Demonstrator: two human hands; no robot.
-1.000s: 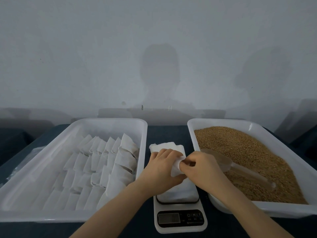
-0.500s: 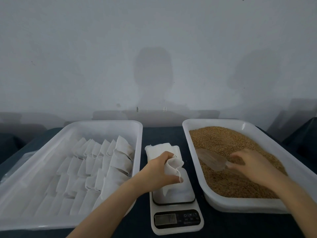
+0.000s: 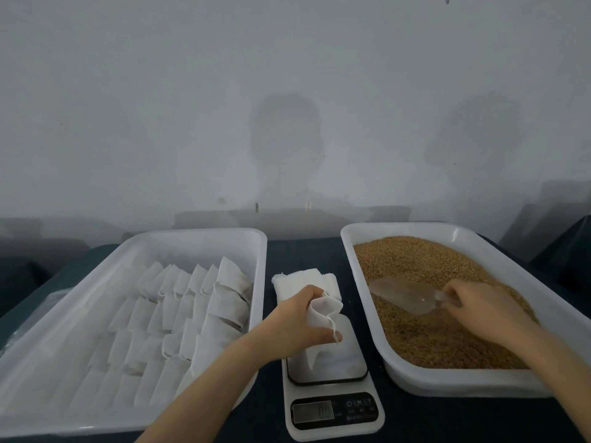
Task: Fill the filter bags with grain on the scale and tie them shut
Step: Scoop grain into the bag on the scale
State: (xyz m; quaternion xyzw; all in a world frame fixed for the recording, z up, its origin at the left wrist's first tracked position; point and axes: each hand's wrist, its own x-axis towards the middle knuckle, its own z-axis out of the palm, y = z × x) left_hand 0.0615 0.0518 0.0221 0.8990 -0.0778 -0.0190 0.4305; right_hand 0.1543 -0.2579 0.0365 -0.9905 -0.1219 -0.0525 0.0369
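Gripping the scoop (image 3: 406,294), right hand (image 3: 483,306) sits right of the scale (image 3: 332,410); left hand (image 3: 297,327) pinches filter bag (image 3: 323,311) over it

The left hand (image 3: 300,324) and right hand (image 3: 479,308) are shown bare; the left forearm (image 3: 204,391) and right forearm (image 3: 556,362) are seen uncovered, slender and smooth.

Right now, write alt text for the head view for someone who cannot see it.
A person's left hand holds a white filter bag open over a scale, while the right hand grips a clear scoop lying in a white tray of brown grain. A second tray at left holds rows of white bags; spare bags are stacked behind the scale.
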